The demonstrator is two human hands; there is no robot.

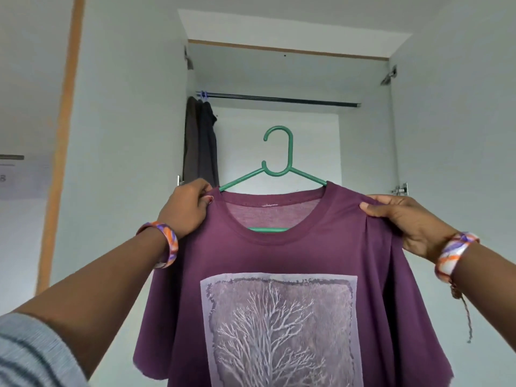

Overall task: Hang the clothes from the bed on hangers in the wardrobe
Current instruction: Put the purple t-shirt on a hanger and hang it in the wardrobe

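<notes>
A purple T-shirt point(293, 261) hangs on a green plastic hanger point(279, 163), held up in front of an open wardrobe point(363, 79). The shirt faces the camera, its pale square print of a bare tree point(279, 331) upright, collar at the top and body dropping straight down out of view. The hanger's arms run left to right inside the shoulders, its crossbar showing through the neck opening. Its hook stands upright above the collar, the open end curling toward the left, below the wardrobe's rail point(279, 99) and not touching it.

The left hand point(187, 210) pinches the shirt's left shoulder close to the collar, fingers curled into the fabric. The right hand point(405, 222) grips the other shoulder, thumb on the front and fingers wrapped behind. Each wrist wears an orange, purple and white band point(164, 247).

The rail runs horizontally across the wardrobe. At its far left end dark garments point(201, 143) hang on blue hanger hooks point(203, 95), well apart from the green hanger.
</notes>
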